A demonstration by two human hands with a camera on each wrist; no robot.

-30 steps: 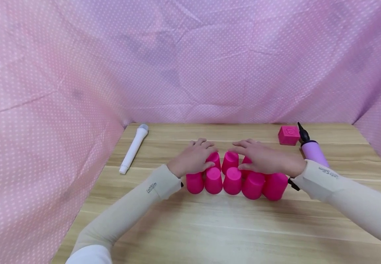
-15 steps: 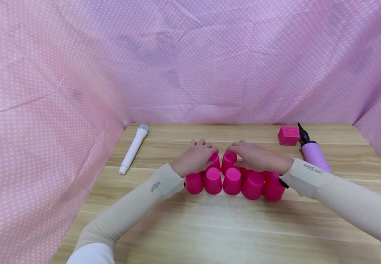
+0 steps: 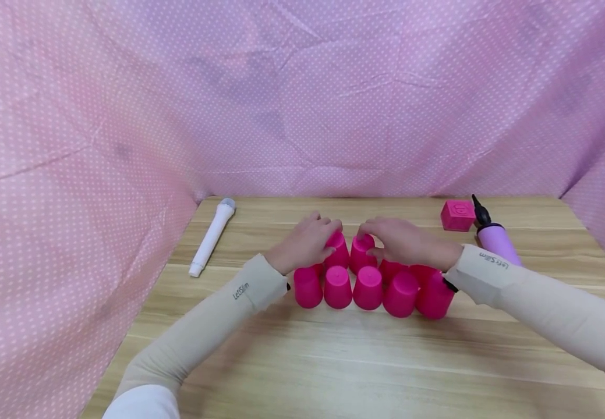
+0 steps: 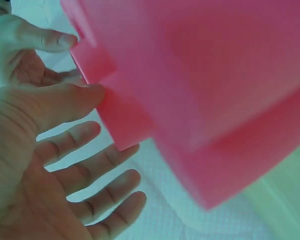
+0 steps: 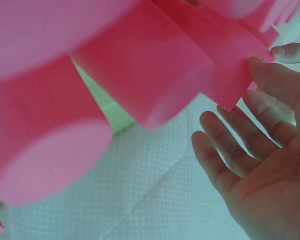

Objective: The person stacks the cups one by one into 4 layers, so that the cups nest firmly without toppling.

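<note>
Bright pink cups stand upside down in two rows at the middle of the table. My left hand (image 3: 302,241) pinches a back-row cup (image 3: 338,251) between thumb and fingers. Beside it, my right hand (image 3: 404,241) grips a second back-row cup (image 3: 362,257) the same way. In the left wrist view the thumb lies against a pink cup (image 4: 125,112), the fingers spread behind it. The right wrist view has the thumb on the near side of a cup (image 5: 229,75). Several front-row cups, such as the nearest-centre cup (image 3: 338,288), stand closer to me; my right hand and wrist partly cover other back-row cups.
A white microphone (image 3: 212,237) lies at the left of the wooden table (image 3: 333,366). At the back right are a pink cube (image 3: 457,216) and a purple hand pump (image 3: 498,241) with a black nozzle. Pink dotted cloth (image 3: 302,105) hangs behind the table.
My right hand has come left and closed on a back-row cup. Over the last half second, both hands and their two cups have shifted up and away from the front row.
</note>
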